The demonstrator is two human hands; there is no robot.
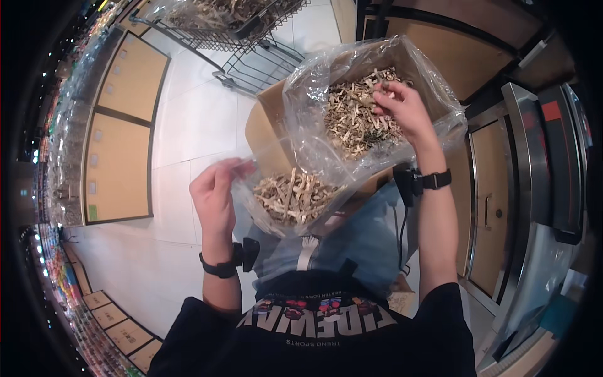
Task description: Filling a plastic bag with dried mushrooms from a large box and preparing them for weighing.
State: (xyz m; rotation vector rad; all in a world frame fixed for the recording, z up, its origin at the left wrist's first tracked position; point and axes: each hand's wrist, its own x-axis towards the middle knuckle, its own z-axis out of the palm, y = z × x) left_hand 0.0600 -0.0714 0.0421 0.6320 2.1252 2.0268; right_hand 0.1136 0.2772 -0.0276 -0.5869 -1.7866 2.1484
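Note:
My left hand pinches the rim of a clear plastic bag on my lap. Dried brown strips, which look like dried mushroom stems, fill its bottom. Beyond it stands an open cardboard box lined with a clear plastic sheet. A heap of similar dried pieces lies inside the liner. Over the right side of this heap, my right hand has its thumb and fingers closed on a small dark dried piece. The fingers partly cover what they hold.
A wire shopping cart carrying more dried goods stands at the far side. Wooden cabinets with packed goods above line the left. A metal-framed cabinet door and a dark machine are close on my right. Pale floor tiles lie between.

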